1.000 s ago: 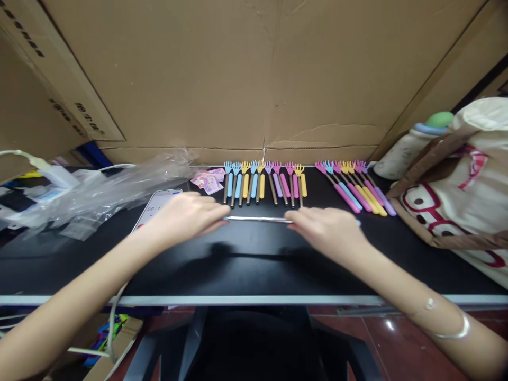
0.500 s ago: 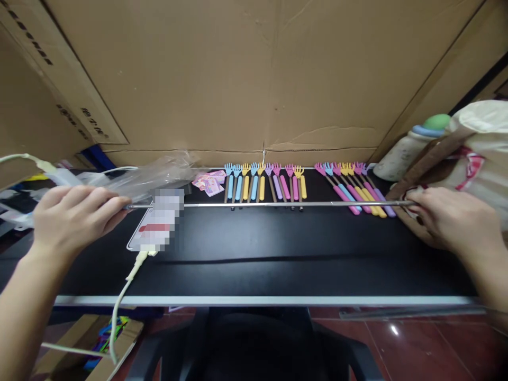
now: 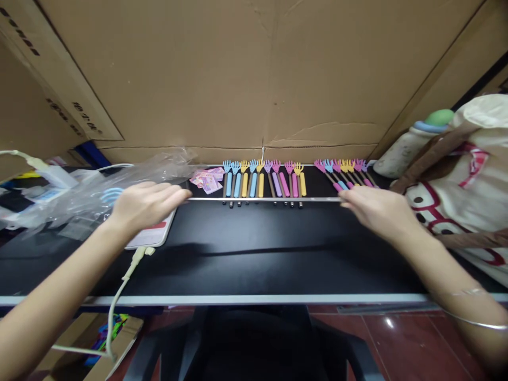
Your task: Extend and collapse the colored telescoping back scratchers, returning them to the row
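My left hand [image 3: 148, 209] and my right hand [image 3: 377, 211] are both closed around a thin metal telescopic back scratcher [image 3: 254, 199], held level above the black desk. Light blue prongs [image 3: 112, 196] show just left of my left hand, apparently its claw end. Beyond the rod lies a row of back scratchers [image 3: 262, 180] with blue, yellow, purple and pink claws and grips. A second group of back scratchers [image 3: 345, 169] lies slanted to the right, partly hidden by my right hand. A phone [image 3: 153, 238] lies beneath my left wrist, mostly covered.
Small printed cards [image 3: 208, 180] and a clear plastic bag [image 3: 159, 166] lie at the back left. A cable [image 3: 119, 296] hangs over the desk edge. On the right stand a bottle [image 3: 405, 148] and a cream bag [image 3: 476, 174]. Cardboard [image 3: 238, 79] walls the back.
Both hands have moved inward toward each other, and the stretch of rod between them is shorter. My left hand now covers much of the phone; my right hand is over the slanted group.
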Motion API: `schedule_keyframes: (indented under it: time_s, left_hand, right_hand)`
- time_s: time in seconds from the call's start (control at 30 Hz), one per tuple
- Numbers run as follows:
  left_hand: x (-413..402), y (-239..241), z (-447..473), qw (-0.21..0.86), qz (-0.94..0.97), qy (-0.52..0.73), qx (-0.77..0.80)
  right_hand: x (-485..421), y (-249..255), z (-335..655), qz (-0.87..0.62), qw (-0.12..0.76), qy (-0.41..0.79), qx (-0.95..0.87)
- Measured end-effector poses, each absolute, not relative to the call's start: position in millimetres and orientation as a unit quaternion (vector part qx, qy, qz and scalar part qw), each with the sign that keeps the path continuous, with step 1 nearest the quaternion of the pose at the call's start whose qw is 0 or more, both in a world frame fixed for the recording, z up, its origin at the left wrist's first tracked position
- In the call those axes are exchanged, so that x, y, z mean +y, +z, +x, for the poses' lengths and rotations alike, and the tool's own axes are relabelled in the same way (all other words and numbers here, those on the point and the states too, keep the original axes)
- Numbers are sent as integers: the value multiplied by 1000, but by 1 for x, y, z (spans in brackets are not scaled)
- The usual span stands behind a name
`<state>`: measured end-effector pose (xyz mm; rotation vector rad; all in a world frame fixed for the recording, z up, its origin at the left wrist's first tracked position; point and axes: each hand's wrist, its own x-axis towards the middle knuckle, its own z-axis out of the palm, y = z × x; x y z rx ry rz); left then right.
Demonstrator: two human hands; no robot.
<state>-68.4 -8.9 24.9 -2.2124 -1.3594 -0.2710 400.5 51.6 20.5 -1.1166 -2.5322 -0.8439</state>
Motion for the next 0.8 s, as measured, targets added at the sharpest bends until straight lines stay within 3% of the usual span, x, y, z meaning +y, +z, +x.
schedule_keyframes:
  time_s: [0.23, 0.57, 0.8]
  left_hand:
    - [-2, 19, 18, 280, -843, -59, -455]
    - [-28, 38, -8, 308, -828, -78, -462]
    - [-11, 19, 9, 297, -863, -58, -404]
  right_hand:
    - [26, 23, 324, -340, 146, -323, -871]
    - [22, 23, 386, -386, 206, -309, -845]
    - [29, 9, 361, -375, 181, -283, -864]
